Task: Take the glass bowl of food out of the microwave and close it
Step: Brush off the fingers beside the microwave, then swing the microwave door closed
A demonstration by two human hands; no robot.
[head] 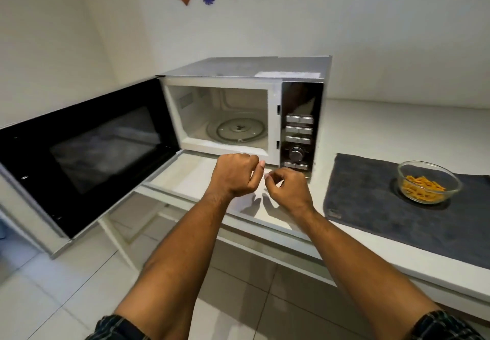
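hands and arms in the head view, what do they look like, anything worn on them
Both forearms are bare. The left hand and right hand wear no gloves, and no rings or watch show. At the bottom edge, each arm comes out of a short dark plaid sleeve with thin pale lines.

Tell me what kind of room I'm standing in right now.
Most likely a home kitchen. A microwave sits open on a white counter, a glass bowl of food rests on a grey towel beside it, and the floor is tiled.
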